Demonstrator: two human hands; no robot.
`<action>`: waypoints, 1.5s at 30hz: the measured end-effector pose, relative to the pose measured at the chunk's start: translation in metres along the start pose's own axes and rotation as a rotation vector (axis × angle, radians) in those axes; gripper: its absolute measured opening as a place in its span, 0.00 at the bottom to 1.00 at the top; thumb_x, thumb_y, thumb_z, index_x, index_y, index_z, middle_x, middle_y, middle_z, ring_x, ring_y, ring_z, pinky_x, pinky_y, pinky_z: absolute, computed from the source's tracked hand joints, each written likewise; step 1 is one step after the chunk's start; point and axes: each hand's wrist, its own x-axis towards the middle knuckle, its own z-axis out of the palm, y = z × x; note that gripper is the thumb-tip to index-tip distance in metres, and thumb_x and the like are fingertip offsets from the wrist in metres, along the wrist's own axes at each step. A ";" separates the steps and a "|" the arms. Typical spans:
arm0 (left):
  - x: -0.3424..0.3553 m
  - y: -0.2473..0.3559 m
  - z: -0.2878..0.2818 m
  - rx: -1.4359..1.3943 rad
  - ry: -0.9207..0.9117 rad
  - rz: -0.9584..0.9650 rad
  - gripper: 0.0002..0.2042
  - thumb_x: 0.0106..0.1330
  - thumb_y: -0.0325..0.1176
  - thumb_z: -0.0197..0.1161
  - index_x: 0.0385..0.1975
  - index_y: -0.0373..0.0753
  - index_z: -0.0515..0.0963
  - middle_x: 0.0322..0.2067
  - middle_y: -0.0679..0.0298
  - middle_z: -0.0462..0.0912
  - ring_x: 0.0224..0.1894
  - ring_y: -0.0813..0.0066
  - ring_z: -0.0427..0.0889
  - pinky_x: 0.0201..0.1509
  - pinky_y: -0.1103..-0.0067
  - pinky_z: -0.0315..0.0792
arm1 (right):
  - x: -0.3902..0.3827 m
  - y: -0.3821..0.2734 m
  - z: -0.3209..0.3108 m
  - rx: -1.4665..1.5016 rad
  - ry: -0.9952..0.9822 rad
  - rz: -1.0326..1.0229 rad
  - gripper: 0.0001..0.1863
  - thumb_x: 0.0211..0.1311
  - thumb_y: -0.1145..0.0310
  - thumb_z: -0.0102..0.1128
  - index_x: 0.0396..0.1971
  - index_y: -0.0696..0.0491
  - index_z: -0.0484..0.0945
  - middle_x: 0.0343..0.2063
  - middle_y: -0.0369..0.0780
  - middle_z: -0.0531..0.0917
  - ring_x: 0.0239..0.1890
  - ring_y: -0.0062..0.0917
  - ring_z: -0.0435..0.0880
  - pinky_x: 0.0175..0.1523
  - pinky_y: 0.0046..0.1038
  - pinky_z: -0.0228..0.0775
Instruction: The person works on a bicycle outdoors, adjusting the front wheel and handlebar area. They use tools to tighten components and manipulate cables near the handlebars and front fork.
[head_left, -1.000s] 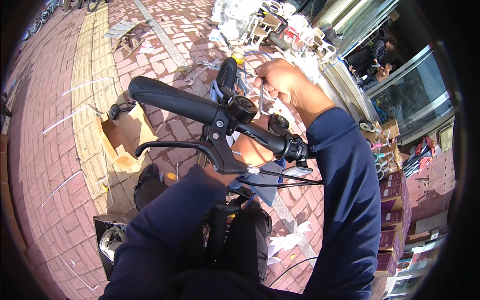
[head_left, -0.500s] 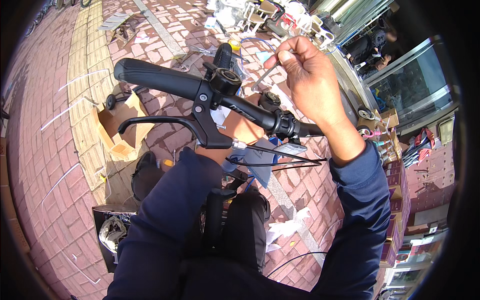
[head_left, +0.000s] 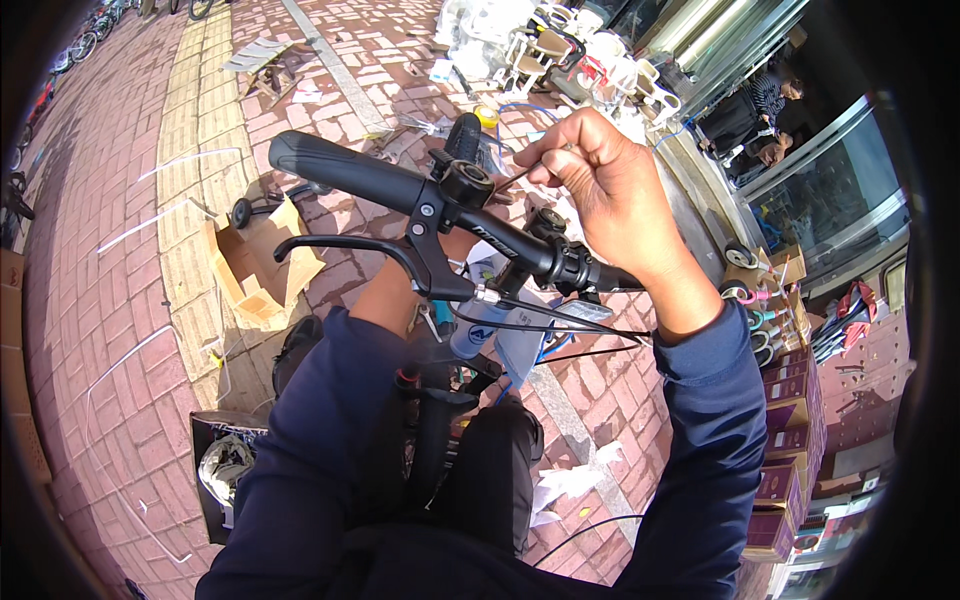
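A black bicycle handlebar (head_left: 515, 247) crosses in front of me, with a rubber grip (head_left: 345, 170), a brake lever (head_left: 350, 243) and a round black bell-like fitting (head_left: 467, 184) on its left side. Above the bar, my right hand (head_left: 612, 190) is closed in a pinch on a thin metal hex key (head_left: 517, 180), which points left toward the round fitting. My left hand (head_left: 456, 246) reaches under the lever and behind the bar. Its fingers are mostly hidden, so their grip does not show. Black cables (head_left: 560, 320) loop below the bar.
An open cardboard box (head_left: 262, 275) sits on the brick paving at left. Below it stands a dark box (head_left: 215, 470) with a plastic bag inside. White child seats (head_left: 540, 60) are piled at the far side. Purple cartons (head_left: 785, 440) line the right, and people (head_left: 770, 120) are in a doorway.
My right hand has moved slightly down and left, bringing the hex key nearer the round fitting. My left forearm has shifted left. The handlebar appears a little lower and further right.
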 end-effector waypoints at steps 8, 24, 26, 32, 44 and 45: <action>-0.006 0.008 0.019 0.856 0.190 0.248 0.18 0.72 0.46 0.69 0.36 0.33 0.85 0.24 0.68 0.82 0.29 0.81 0.78 0.32 0.80 0.72 | 0.054 0.032 -0.010 0.082 -0.081 0.309 0.09 0.78 0.71 0.51 0.46 0.61 0.76 0.32 0.39 0.87 0.27 0.17 0.82 0.34 0.21 0.76; 0.014 -0.025 0.020 0.727 0.198 0.044 0.22 0.75 0.48 0.61 0.25 0.34 0.80 0.18 0.73 0.74 0.22 0.87 0.68 0.23 0.81 0.62 | 0.077 0.097 0.005 0.002 -0.247 0.680 0.14 0.73 0.71 0.56 0.49 0.65 0.81 0.32 0.40 0.87 0.22 0.17 0.79 0.22 0.21 0.70; 0.013 -0.026 0.024 0.686 0.261 -0.090 0.22 0.75 0.48 0.61 0.25 0.34 0.80 0.18 0.74 0.74 0.21 0.87 0.68 0.23 0.81 0.62 | 0.080 0.101 0.013 0.012 -0.291 0.752 0.13 0.72 0.73 0.56 0.48 0.66 0.81 0.31 0.42 0.87 0.20 0.18 0.79 0.19 0.21 0.66; 0.010 -0.021 0.037 0.557 0.257 0.019 0.21 0.76 0.45 0.62 0.24 0.35 0.80 0.17 0.74 0.74 0.20 0.86 0.70 0.23 0.81 0.63 | 0.076 0.093 0.017 0.057 -0.394 0.886 0.11 0.71 0.71 0.55 0.37 0.61 0.84 0.21 0.37 0.81 0.13 0.17 0.72 0.15 0.21 0.58; -0.017 -0.051 0.025 0.657 -0.172 0.043 0.21 0.60 0.36 0.69 0.49 0.32 0.76 0.38 0.54 0.83 0.41 0.57 0.83 0.50 0.65 0.75 | 0.082 0.083 0.026 0.110 -0.112 1.017 0.15 0.70 0.67 0.56 0.24 0.58 0.83 0.11 0.36 0.71 0.10 0.21 0.64 0.15 0.27 0.47; -0.005 -0.055 0.028 0.862 -0.207 0.059 0.21 0.61 0.37 0.69 0.50 0.32 0.76 0.41 0.54 0.84 0.43 0.59 0.83 0.52 0.68 0.75 | 0.081 0.085 0.026 0.089 -0.115 1.020 0.15 0.70 0.66 0.56 0.24 0.58 0.83 0.11 0.37 0.70 0.10 0.21 0.64 0.15 0.28 0.47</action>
